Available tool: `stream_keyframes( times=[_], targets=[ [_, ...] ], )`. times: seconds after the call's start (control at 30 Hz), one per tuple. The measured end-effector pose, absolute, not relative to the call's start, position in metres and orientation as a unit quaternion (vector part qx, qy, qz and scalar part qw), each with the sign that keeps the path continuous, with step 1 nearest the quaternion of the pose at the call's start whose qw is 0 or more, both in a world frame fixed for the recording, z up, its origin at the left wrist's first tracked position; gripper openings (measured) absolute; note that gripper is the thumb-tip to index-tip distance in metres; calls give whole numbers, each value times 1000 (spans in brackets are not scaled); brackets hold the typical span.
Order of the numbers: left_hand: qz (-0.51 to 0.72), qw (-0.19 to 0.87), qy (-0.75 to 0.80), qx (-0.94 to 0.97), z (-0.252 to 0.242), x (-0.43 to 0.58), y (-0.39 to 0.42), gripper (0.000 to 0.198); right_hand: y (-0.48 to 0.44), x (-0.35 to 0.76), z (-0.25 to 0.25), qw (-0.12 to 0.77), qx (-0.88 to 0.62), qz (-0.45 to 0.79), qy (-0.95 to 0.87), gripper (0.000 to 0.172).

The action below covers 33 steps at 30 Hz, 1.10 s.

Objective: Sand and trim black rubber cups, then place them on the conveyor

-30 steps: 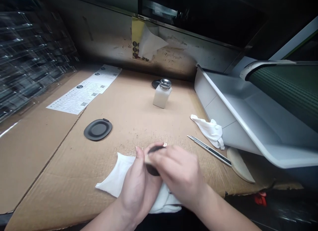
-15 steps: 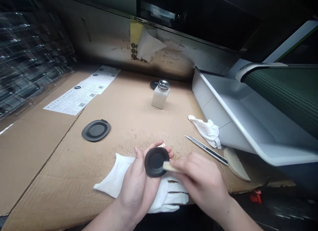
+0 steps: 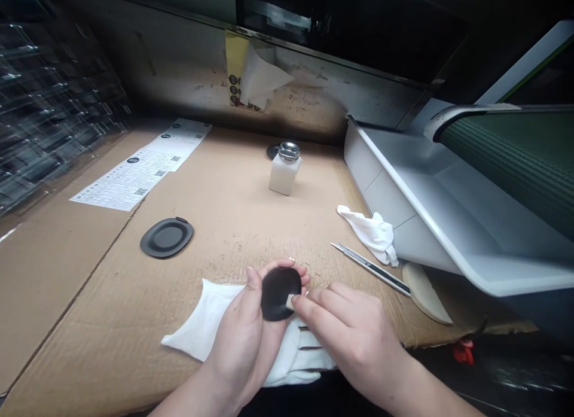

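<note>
A dark, rounded disc (image 3: 275, 285) rests in my left hand (image 3: 242, 342), with the thumb along its left edge and the fingers curled behind it. My right hand (image 3: 352, 327) pinches a small cream-coloured strip (image 3: 290, 302), whose tip touches the lower right of the disc's face; most of the strip is hidden by the fingers. Under both hands lies a white glove (image 3: 200, 324) on the cardboard. To the left, a similar dark grey disc (image 3: 167, 237) with a small tab on its rim lies flat.
A pump-top bottle (image 3: 283, 174) stands at the back, partly covering another dark disc (image 3: 272, 151). At right are a crumpled white glove (image 3: 372, 231), a utility knife (image 3: 372, 269), a pale half-moon piece (image 3: 424, 291) and a grey bin (image 3: 417, 210). Printed sheets (image 3: 143, 166) lie left.
The strip has slid slightly down and left over the disc, and my right fingers now cover more of it. The disc is tilted differently. The whole view has shifted slightly.
</note>
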<state>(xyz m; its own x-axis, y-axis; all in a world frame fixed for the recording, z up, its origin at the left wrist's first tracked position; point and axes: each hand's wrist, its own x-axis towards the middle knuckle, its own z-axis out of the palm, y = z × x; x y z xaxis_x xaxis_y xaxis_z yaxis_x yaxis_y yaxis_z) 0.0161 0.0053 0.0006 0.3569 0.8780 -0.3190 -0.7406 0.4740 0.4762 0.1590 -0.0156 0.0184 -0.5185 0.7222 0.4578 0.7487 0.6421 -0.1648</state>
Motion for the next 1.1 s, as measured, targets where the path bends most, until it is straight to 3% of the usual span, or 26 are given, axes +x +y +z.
stream_keyframes(
  times=[0.2,0.43,0.77,0.97,1.1],
  targets=[
    [489,809,306,115,2,16,6,39,9,158,28,240,-366,-185,-880,18],
    [498,810,296,89,3,15,5,37,1,160,27,381,-454,-5,-805,26],
    [505,793,326,102,7,17,1,31,16,107,17,368,-497,-82,-782,15],
    [505,808,284,108,5,15,3,41,22,140,45,501,-546,15,-671,16],
    [495,816,282,95,5,12,5,43,5,182,34,437,-577,-62,-687,20]
  ],
)
